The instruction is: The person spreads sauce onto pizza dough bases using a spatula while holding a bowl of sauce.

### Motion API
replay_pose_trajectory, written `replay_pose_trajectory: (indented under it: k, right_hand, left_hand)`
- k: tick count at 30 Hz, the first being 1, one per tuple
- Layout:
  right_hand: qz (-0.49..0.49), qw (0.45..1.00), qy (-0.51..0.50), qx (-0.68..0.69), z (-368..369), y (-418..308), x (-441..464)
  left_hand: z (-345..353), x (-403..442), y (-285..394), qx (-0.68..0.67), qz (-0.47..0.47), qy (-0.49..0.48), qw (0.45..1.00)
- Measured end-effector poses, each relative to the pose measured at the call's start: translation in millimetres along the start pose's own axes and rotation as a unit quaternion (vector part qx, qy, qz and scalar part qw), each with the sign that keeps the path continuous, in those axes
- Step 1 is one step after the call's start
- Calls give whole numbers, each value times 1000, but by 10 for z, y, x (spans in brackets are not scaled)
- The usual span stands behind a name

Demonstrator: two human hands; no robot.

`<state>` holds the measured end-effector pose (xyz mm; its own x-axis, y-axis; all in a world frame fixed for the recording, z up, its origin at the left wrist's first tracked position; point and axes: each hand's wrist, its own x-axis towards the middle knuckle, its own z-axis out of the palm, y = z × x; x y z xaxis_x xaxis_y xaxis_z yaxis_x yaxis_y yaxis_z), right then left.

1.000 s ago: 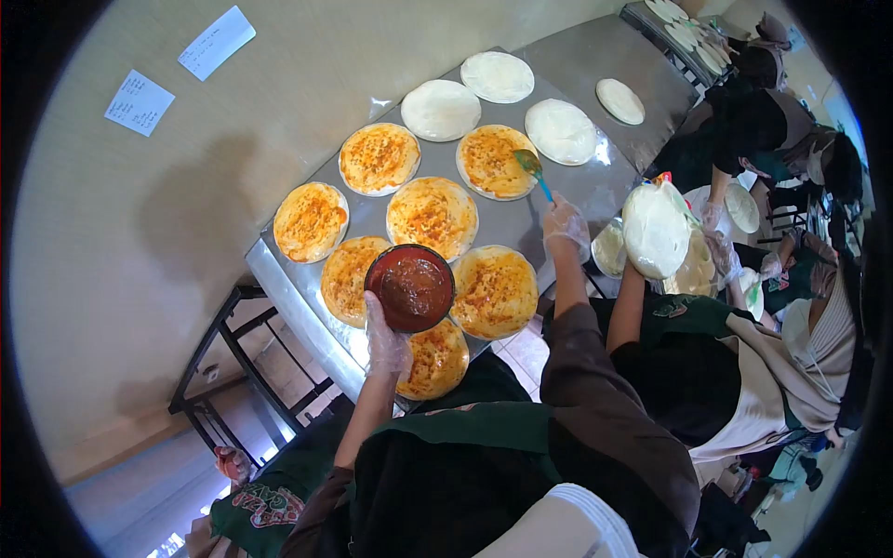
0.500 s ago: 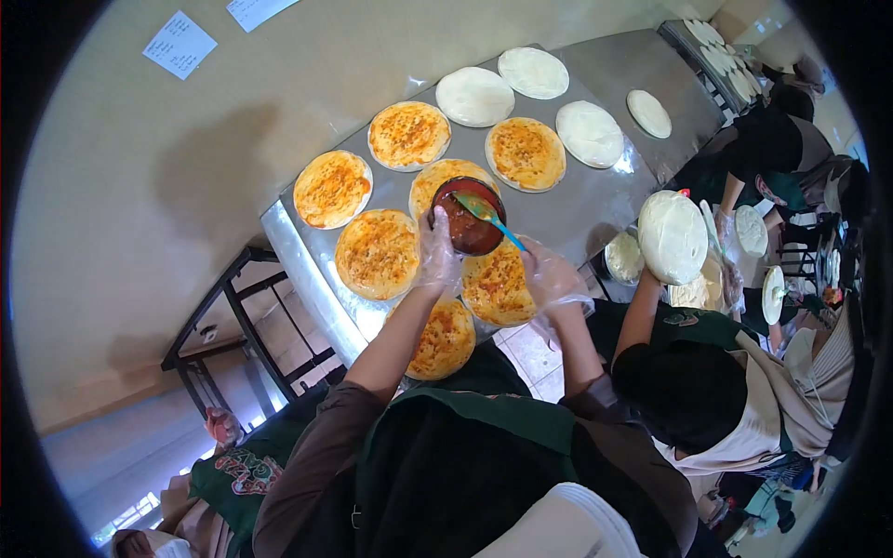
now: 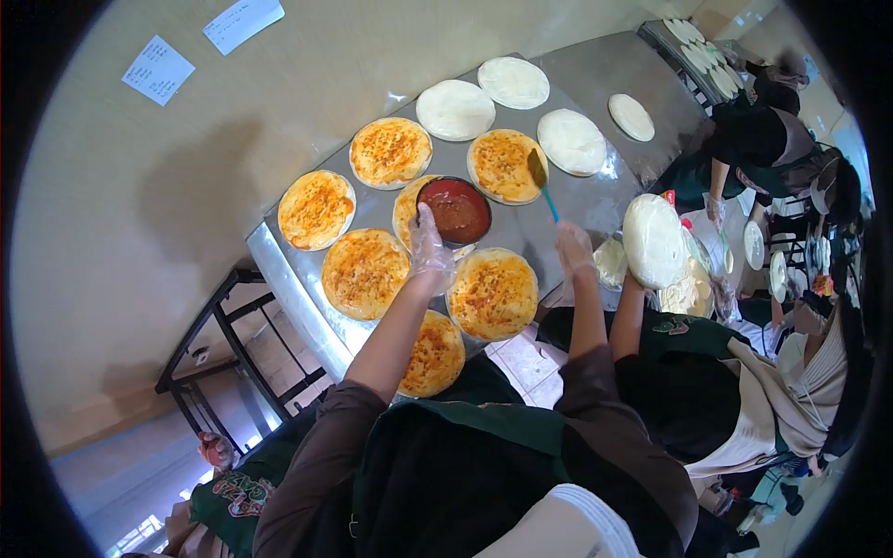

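Observation:
My left hand (image 3: 430, 251), in a clear plastic glove, grips a dark bowl (image 3: 474, 239) holding red sauce (image 3: 456, 210). The bowl hangs over one sauced dough round and hides most of it. My gloved right hand (image 3: 575, 247) is closed around the blue handle of a spoon (image 3: 549, 201). Its sauce-stained head is over the right edge of another sauced dough round (image 3: 500, 160); I cannot tell if it touches. Near my left forearm lie more sauced rounds, one at the left (image 3: 366, 273) and one at the right (image 3: 493, 295).
Several plain white dough rounds (image 3: 571, 142) lie farther along the metal table (image 3: 595, 65). On my right, a co-worker's hand holds up a white round (image 3: 653, 241) beside a container of cream-coloured spread (image 3: 686, 288). A black metal frame (image 3: 244, 346) stands at the left.
The spoon has left the bowl and moved up and right with my right hand to a sauced round. My left hand and the bowl stay over the same round.

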<state>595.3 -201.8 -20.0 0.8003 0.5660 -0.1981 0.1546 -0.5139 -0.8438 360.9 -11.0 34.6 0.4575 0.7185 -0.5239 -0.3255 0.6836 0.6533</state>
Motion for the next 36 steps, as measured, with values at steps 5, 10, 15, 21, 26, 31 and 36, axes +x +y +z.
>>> replay_pose_trajectory:
  k: [5,10,15,21,26,31,36]
  right_hand:
    - [27,917,77,-391,119,-583,44]
    - [55,904,37,-423,287,-458,-670]
    - [6,922,67,-381,219,-831,-201]
    - [44,915,9,-402,517,-519,-200]
    - [-76,975,-20,-207,629,-527,-721]
    - [118,964,-239,14,268,-1305,-739]
    - [-141,940,-123,-286,441,-1227,-708]
  left_hand:
    - [-115,-104,52,10,-23,-5,1000]
    - [-242,-350,135,10,-43,13,999]
    - [-486,-360,47,12,-21,-8,1000]
    - [-516,-367,106,15,-11,15,1000]
    - [-625,-305,139,18,-4,31,999]
    - [-618,15,154,126,82,79,985]
    - [-451,190,340,296,230,75,924]
